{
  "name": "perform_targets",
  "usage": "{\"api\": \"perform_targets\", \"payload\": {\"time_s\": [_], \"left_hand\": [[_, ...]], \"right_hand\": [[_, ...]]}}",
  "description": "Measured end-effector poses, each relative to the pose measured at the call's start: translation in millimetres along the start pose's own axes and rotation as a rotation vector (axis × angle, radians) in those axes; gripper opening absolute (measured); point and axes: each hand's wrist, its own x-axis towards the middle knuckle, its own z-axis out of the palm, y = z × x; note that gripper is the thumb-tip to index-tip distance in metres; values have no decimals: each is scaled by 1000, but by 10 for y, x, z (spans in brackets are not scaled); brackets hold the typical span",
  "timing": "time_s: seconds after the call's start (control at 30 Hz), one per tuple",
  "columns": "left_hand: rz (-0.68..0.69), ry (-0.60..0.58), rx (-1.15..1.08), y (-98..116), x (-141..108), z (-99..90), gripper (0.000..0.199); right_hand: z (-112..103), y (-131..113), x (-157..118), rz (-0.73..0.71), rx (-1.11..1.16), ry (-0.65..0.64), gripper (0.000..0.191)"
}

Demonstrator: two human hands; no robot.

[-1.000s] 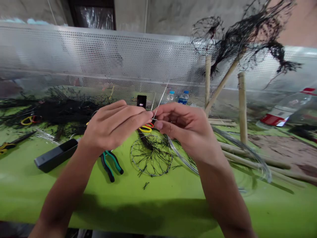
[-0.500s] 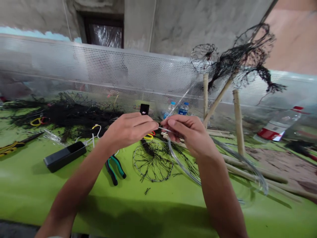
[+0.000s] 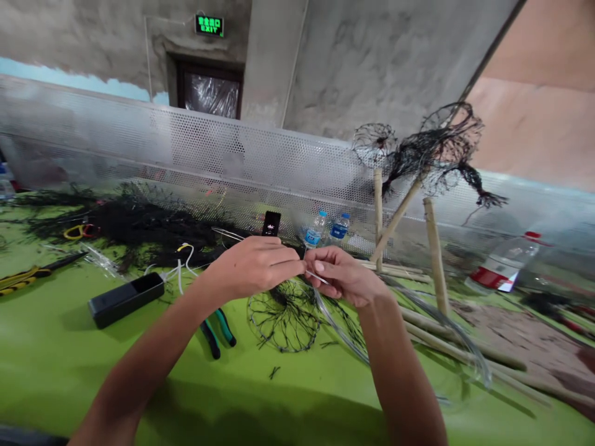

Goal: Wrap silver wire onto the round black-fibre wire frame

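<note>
My left hand (image 3: 260, 266) is closed, its fingertips meeting those of my right hand above the table. Between the fingers of my right hand (image 3: 341, 272), also closed, runs a thin pale strand (image 3: 318, 277); it could be wire or clear plastic. Another thin, shiny length (image 3: 227, 233) shows behind my left hand, and what my left fingertips grip is partly hidden. Below the hands lies a round hoop with black netting (image 3: 284, 328). Pliers with black and teal handles (image 3: 217, 334) rest left of it, partly covered by my left forearm.
Clear tubing (image 3: 341, 334) curves across the green table (image 3: 223, 396). Wooden sticks (image 3: 437, 260) stand and lie at the right, with a black net tangle (image 3: 432, 145) above. A black box (image 3: 125, 300), yellow-handled tool (image 3: 28, 279), and bottles (image 3: 506, 263) stand or lie around.
The view has tilted up, bringing an exit sign into sight. My hands have come closer together, fingertips now meeting, and the strand that slanted upward behind my right hand no longer shows there.
</note>
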Motion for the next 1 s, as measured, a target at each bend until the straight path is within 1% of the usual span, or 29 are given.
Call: {"api": "perform_targets", "payload": {"time_s": [0.1,0.17,0.3,0.37,0.47,0.53,0.57,0.63,0.73,0.8,0.93,1.0], "left_hand": [[-2,-14,18,-6,-16,30,21],[-20,-40,19,-15,-23,55,21],[-49,-83,3,-23,-24,73,18],[-52,-86,0,-6,-27,47,15],[-64,-93,-23,45,-38,-28,11],[-81,-99,-44,83,-45,-89,13],[-91,-103,-52,99,-46,-121,15],[-104,-106,-62,123,-43,-182,17],[-96,-102,-69,136,-27,-261,21],[-80,-79,-66,136,-13,-290,23],[-32,42,-8,132,2,-279,14],[-27,51,12,135,-2,-262,10]], "right_hand": [[32,5,24,-72,-102,52,43],[69,-11,32,-137,-193,127,43],[186,-93,-27,-293,-438,316,34],[251,-136,-95,-362,-553,379,27],[329,-178,-208,-568,-866,424,20],[365,-198,-271,-716,-1100,437,19],[380,-209,-298,-761,-1175,440,19],[408,-235,-339,-774,-1221,441,15],[444,-273,-377,-763,-1226,454,9],[459,-286,-388,-771,-1216,469,9],[470,-285,-388,-788,-1211,466,9],[472,-282,-383,-812,-1251,482,9]]}}
